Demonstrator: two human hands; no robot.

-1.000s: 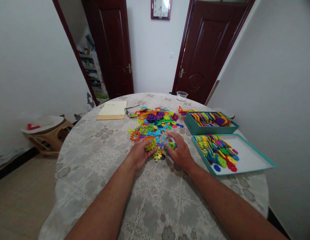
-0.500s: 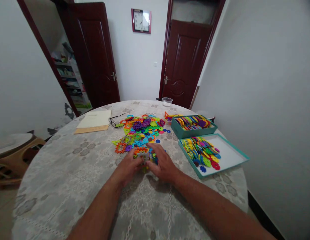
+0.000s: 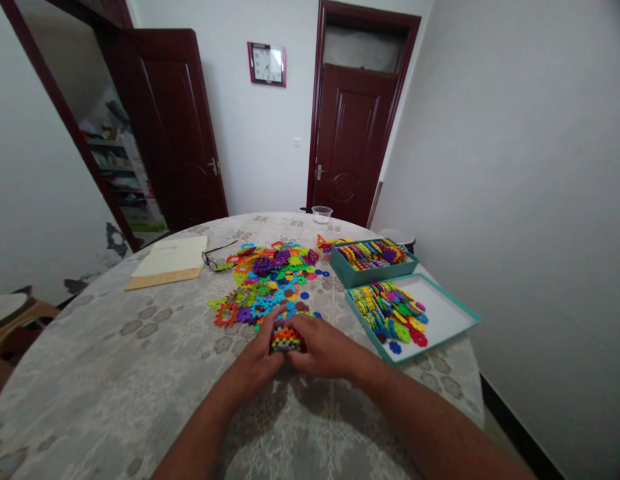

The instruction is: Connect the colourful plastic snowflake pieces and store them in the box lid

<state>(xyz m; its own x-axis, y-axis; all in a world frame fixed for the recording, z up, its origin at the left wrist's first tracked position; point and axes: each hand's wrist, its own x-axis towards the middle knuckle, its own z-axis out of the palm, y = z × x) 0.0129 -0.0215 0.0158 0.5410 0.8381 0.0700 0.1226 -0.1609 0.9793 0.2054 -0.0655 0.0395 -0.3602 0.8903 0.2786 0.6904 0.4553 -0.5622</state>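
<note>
My left hand (image 3: 255, 363) and my right hand (image 3: 320, 350) meet near the middle of the round table, fingers curled. Between them they grip a small cluster of joined plastic snowflake pieces (image 3: 286, 339), orange, green and dark. Just beyond the hands lies a spread pile of colourful snowflake pieces (image 3: 267, 277) on the lace tablecloth (image 3: 115, 373).
To the right stand a teal box (image 3: 375, 263) full of pieces and its shallow lid (image 3: 445, 313) with more. Glasses (image 3: 215, 260), a notebook (image 3: 167, 262) and a clear cup (image 3: 321, 213) sit farther back. A stool (image 3: 10, 327) is at the left; doors behind.
Both hands drew together out of the pile toward me, closing on a joined cluster of pieces. The view has tilted up and turned right.
</note>
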